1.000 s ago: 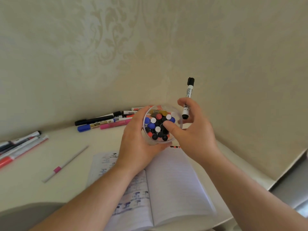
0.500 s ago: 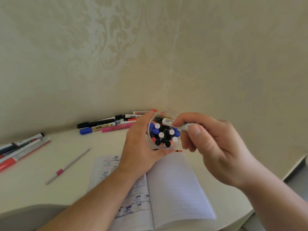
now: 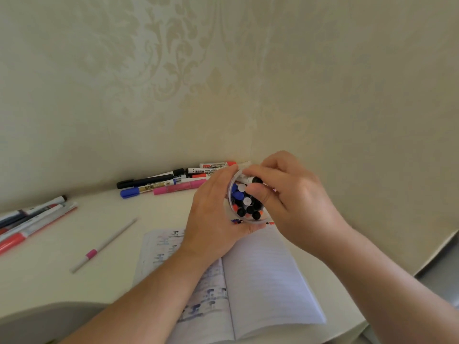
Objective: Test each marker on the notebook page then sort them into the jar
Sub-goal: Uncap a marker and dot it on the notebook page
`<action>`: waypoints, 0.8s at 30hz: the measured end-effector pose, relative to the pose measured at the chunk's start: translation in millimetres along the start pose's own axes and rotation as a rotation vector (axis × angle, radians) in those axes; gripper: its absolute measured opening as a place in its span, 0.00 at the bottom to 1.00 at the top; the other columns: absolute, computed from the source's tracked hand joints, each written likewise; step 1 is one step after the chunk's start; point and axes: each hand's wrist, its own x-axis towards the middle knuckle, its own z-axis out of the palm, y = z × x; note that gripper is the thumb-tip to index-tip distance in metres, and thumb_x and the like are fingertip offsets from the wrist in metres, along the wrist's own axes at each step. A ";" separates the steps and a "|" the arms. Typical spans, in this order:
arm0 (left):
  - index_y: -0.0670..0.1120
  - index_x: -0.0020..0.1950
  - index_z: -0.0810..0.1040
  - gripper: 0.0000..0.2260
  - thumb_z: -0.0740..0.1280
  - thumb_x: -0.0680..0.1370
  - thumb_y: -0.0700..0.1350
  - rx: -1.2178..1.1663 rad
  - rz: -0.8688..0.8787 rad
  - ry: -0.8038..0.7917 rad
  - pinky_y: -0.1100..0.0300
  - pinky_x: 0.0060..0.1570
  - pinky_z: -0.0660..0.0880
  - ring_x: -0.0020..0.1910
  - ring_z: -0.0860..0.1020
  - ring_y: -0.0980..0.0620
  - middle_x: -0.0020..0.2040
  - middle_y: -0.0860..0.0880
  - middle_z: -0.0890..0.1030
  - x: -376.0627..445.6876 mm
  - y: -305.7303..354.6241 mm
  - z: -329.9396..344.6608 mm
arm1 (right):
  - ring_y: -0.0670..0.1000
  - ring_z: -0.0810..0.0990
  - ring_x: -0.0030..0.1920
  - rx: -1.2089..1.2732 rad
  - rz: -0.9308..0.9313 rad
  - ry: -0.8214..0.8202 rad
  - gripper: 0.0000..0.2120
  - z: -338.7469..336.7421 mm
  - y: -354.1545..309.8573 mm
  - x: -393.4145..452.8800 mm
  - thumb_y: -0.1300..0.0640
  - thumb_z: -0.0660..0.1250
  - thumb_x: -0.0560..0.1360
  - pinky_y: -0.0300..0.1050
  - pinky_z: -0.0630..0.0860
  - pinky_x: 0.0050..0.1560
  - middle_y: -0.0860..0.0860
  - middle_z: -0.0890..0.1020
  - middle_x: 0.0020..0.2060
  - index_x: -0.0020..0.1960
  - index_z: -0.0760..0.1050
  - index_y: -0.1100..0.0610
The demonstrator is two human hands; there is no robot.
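Note:
A clear jar (image 3: 248, 221) packed with several markers, their black, blue, white and red ends up, is lifted above an open notebook (image 3: 260, 274). My left hand (image 3: 213, 219) grips the jar from the left side. My right hand (image 3: 288, 194) pinches a white marker with a black cap (image 3: 250, 180), lying across the jar's far rim with its cap end among the others. The notebook's left page carries several ink test marks; the right page is blank lined paper.
A row of markers (image 3: 171, 183) lies along the wall behind the jar. More markers (image 3: 32, 219) sit at the left edge of the pale desk (image 3: 62, 244). A thin white pen with a pink band (image 3: 104, 245) lies left of the notebook. The desk edge drops off at right.
My right hand brought the black-capped marker from upright above the jar down onto the jar's opening, turning it sideways. My left hand has kept hold of the jar.

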 end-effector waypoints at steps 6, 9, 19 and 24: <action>0.57 0.79 0.64 0.49 0.82 0.63 0.66 -0.029 -0.003 -0.001 0.47 0.71 0.70 0.74 0.70 0.53 0.74 0.58 0.72 2.5 0.7 0.2 | 0.54 0.78 0.44 -0.173 0.013 0.233 0.07 19.5 6.1 -4.5 0.56 0.76 0.75 0.49 0.77 0.42 0.46 0.86 0.44 0.53 0.84 0.54; 0.58 0.78 0.65 0.47 0.83 0.64 0.63 -0.069 -0.004 -0.010 0.47 0.70 0.72 0.73 0.72 0.52 0.73 0.57 0.74 1.6 -0.3 0.8 | 0.58 0.73 0.48 -0.304 -0.057 0.284 0.03 30.4 10.5 -3.8 0.53 0.75 0.77 0.55 0.75 0.43 0.48 0.83 0.48 0.48 0.87 0.51; 0.62 0.72 0.69 0.40 0.84 0.64 0.57 -0.179 -0.085 0.165 0.51 0.64 0.77 0.64 0.78 0.60 0.63 0.62 0.79 1.7 13.6 -8.9 | 0.54 0.64 0.77 -0.099 0.187 -0.193 0.48 29.8 4.2 -11.7 0.30 0.78 0.62 0.56 0.80 0.57 0.41 0.50 0.82 0.75 0.57 0.33; 0.60 0.81 0.57 0.51 0.81 0.64 0.62 -0.140 -0.189 0.049 0.50 0.70 0.73 0.71 0.72 0.59 0.72 0.63 0.73 -0.3 5.5 -2.4 | 0.44 0.70 0.70 -0.040 0.215 -0.089 0.51 26.7 16.3 5.6 0.36 0.80 0.65 0.47 0.76 0.63 0.39 0.65 0.75 0.79 0.53 0.36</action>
